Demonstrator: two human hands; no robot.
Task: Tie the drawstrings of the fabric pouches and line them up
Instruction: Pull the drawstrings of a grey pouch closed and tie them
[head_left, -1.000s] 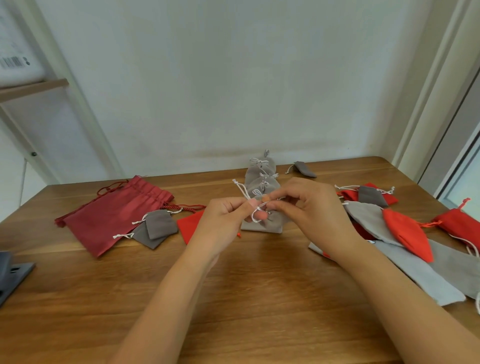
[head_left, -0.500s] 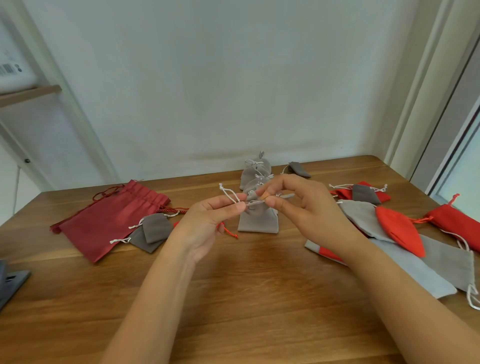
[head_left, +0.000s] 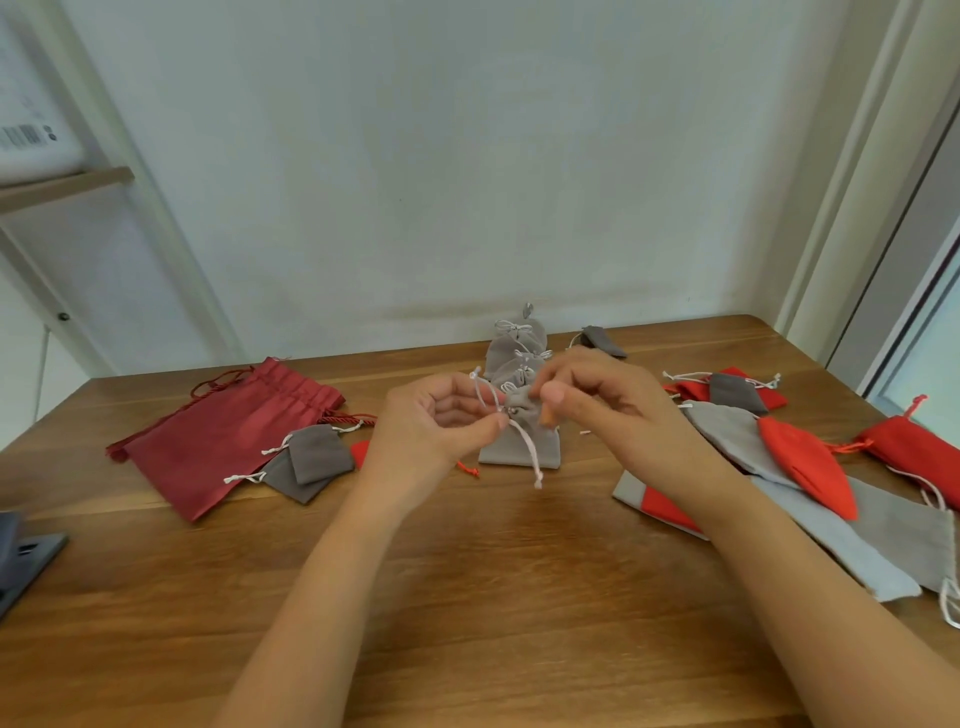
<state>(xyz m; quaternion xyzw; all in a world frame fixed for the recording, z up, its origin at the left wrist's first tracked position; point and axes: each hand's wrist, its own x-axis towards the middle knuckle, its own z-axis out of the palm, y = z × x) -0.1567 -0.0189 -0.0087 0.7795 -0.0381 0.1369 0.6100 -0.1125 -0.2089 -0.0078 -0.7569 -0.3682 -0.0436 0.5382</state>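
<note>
Now the left hand (head_left: 431, 421) and right hand (head_left: 613, 410) meet over the middle of the counter (head_left: 467, 597), working on a light grey pouch (head_left: 519, 447) that stands upright there. The left grip is closed to a pinch, thumb and forefinger holding the white drawstring (head_left: 525, 449) just beside the pouch's gathered neck. A loop of the cord rises above those fingers, and a loose end hangs down across the front of the pouch. The right grip is also narrowed, thumb and forefinger pinching the neck of the light grey pouch, the other fingers loosely curled behind.

Directly behind, toward the far edge, a short row of tied grey pouches (head_left: 511, 348) stands in a line, with one dark grey pouch (head_left: 602, 340) lying just beside it. Toward the left edge lies a large dark red pouch (head_left: 223, 436), and two small dark grey pouches (head_left: 311, 457) overlap on its near corner. Along the right edge, red and grey pouches (head_left: 779, 447) lie in an overlapping heap.
</note>
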